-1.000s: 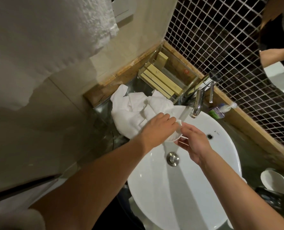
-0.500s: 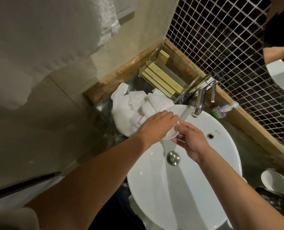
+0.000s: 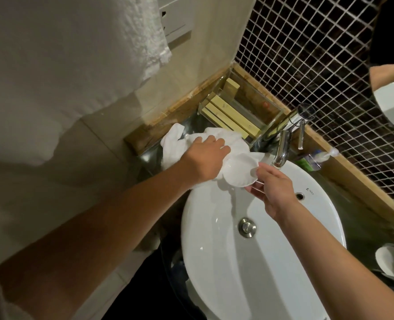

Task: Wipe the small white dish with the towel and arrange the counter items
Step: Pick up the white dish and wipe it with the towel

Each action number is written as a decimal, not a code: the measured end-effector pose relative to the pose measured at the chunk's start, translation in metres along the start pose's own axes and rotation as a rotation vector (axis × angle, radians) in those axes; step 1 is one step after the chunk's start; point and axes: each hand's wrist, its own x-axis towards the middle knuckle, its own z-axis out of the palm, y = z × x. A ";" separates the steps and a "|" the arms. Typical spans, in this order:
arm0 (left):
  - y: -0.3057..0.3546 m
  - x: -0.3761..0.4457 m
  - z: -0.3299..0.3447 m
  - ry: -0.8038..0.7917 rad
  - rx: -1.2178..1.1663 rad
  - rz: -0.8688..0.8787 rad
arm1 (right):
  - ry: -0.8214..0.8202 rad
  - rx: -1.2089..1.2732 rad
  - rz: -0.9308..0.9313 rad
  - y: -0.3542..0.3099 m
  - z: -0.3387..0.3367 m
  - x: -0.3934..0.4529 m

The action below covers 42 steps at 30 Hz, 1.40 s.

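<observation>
The small white dish (image 3: 239, 169) is held tilted above the far rim of the white basin (image 3: 283, 262), its underside facing me. My right hand (image 3: 272, 190) pinches its right edge. A crumpled white towel (image 3: 175, 146) lies on the dark counter left of the tap. My left hand (image 3: 205, 160) rests on the towel and grips a bunch of it against the dish's left side; the fingers are partly sunk in the cloth.
A chrome tap (image 3: 286, 144) stands just right of the dish. Behind it sits a clear box with yellow bars (image 3: 228, 114). A small bottle (image 3: 316, 158) lies by the wooden edge. More white dishes (image 3: 392, 259) stand at the right. A large towel (image 3: 64, 54) hangs upper left.
My left hand has slid left and back onto the towel, uncovering the dish. The dish now shows its round underside, and my right hand has shifted slightly right along its edge.
</observation>
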 end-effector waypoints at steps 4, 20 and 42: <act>-0.001 -0.016 0.020 -0.139 0.045 -0.071 | 0.024 -0.016 -0.003 0.001 0.004 0.003; -0.043 0.002 0.023 -0.074 0.306 -0.164 | 0.029 -0.072 -0.049 -0.006 0.004 -0.001; 0.054 0.012 -0.024 -0.035 -0.531 -0.286 | 0.104 -0.037 -0.166 -0.006 -0.024 -0.033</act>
